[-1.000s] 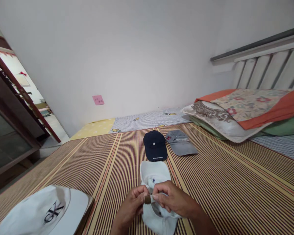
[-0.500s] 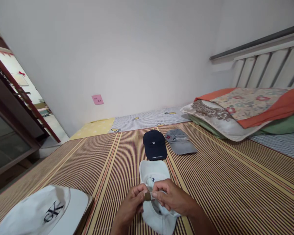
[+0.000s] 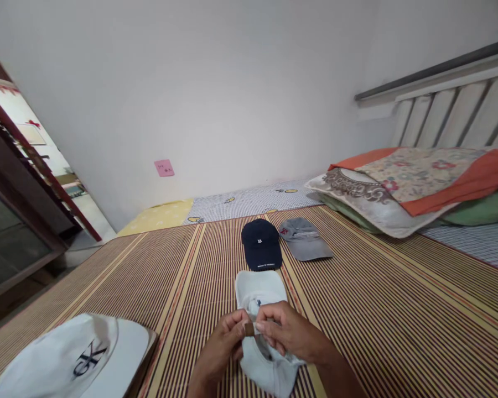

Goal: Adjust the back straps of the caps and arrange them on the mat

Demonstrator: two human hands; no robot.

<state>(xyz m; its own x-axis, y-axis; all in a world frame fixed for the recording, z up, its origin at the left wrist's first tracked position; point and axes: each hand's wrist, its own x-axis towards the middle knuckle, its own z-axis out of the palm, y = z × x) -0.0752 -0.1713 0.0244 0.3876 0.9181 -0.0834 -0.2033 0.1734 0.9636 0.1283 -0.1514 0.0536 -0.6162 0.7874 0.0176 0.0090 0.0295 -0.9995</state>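
Observation:
A pale baseball cap [image 3: 260,284] lies on the striped mat in front of me, its brim pointing away. Both hands meet over the cap's back strap, which carries a brownish metal buckle [image 3: 249,329]. My left hand [image 3: 223,341] pinches the strap at the buckle's left side. Thumb and fingers of my right hand [image 3: 289,330] are closed on the strap just right of the buckle. My hands cover part of the cap's middle. Beyond the brim sit a navy cap [image 3: 260,243] and, beside it, a grey cap [image 3: 306,239].
A white cap with black letters [image 3: 53,356] lies at the lower left. The striped bamboo mat [image 3: 382,309] covers the bed. Pillows with an orange-edged cover [image 3: 423,177] lie at the right, by a slatted headboard [image 3: 452,113]. A wall [image 3: 249,99] rises behind.
The hands keep their grip on the strap and have barely moved. The buckle has tilted slightly and looks browner. The caps stay where they were.

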